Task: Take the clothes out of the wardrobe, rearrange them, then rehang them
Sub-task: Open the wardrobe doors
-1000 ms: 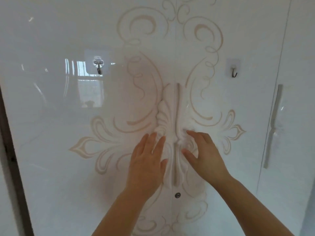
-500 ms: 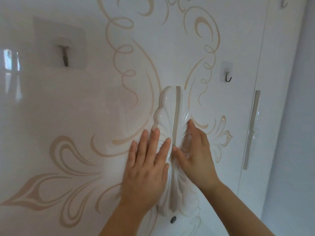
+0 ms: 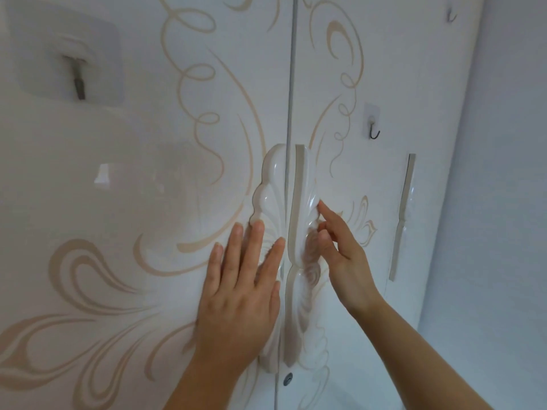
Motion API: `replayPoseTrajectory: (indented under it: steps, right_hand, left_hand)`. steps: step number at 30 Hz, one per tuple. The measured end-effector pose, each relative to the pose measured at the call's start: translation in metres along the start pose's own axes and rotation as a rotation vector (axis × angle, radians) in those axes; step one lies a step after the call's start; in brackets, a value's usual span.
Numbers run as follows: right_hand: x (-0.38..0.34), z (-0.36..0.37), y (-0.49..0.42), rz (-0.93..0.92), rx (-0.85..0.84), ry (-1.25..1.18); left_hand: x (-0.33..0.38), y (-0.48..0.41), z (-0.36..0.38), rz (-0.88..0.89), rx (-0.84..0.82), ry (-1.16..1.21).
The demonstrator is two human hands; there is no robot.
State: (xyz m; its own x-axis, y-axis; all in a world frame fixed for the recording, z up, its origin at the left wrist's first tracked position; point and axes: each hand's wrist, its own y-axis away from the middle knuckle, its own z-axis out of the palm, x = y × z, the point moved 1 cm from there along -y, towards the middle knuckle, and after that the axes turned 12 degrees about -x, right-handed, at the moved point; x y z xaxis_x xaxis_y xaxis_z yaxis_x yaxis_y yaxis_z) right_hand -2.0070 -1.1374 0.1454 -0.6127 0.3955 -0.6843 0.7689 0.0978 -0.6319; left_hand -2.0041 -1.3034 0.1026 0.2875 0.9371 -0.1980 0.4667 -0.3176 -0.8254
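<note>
in the head view, a glossy white wardrobe (image 3: 207,31) painted with beige scrolls is seen from close by. its left door (image 3: 133,187) and right door (image 3: 334,69) meet at a thin upright seam and appear shut. two shell-shaped handles are mounted on either side of that seam, the left handle (image 3: 270,184) and the right handle (image 3: 306,179), with a small keyhole (image 3: 287,379) below them.

the left hand (image 3: 239,294) is laid flat, fingers straight and slightly spread. the palm is pressed on the left door and the fingertips lie on the lower part of the left handle, with nothing held. the right hand (image 3: 340,250) is set at the outer rim of the right handle. its forefinger is stretched up against the rim and the other fingers are bent toward it. whether the handle is truly gripped cannot be told.

a stick-on hook (image 3: 78,84) is fixed high on the left door and a small hook (image 3: 373,128) on the right door. further right, a third door (image 3: 429,143) with a long handle (image 3: 404,208) is seen, then a plain wall (image 3: 509,232).

no clothes are visible, and they are presumed to hang behind the shut doors. the task is judged to be at its very start. the doors are not yet opened, so the taking out, rearranging and rehanging are all left to be done.
</note>
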Motion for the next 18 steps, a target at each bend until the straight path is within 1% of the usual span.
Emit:
replayPoseTrajectory:
  steps: [3,5,7,8,11,13,15,18]
  right_hand:
    - [-0.001,-0.011,0.009,-0.015,0.002,-0.093]
    - [-0.003,-0.022,0.019,-0.02,0.013,-0.178]
    - [-0.006,-0.035,0.029,-0.035,0.003,-0.212]
    - [-0.008,-0.042,0.033,-0.045,-0.009,-0.224]
    - [-0.012,-0.064,0.045,-0.058,-0.06,-0.276]
    - [-0.011,-0.08,0.052,-0.048,-0.092,-0.299]
    - [-0.01,-0.097,0.06,-0.034,-0.119,-0.316]
    - [-0.013,-0.127,0.076,-0.001,-0.175,-0.321]
  left_hand:
    - [0.001,-0.001,-0.004,-0.016,-0.012,0.056]
    - [0.009,-0.001,-0.011,-0.064,0.006,0.147]
    - [0.023,-0.002,-0.019,-0.083,0.035,0.239]
    - [0.033,-0.005,-0.022,-0.074,0.031,0.282]
    - [0.066,-0.017,-0.025,-0.062,-0.053,0.419]
    - [0.086,-0.02,-0.027,-0.071,-0.087,0.596]
    - [0.105,-0.019,-0.033,-0.062,-0.092,0.752]
    - [0.13,-0.015,-0.045,-0.001,-0.035,0.8]
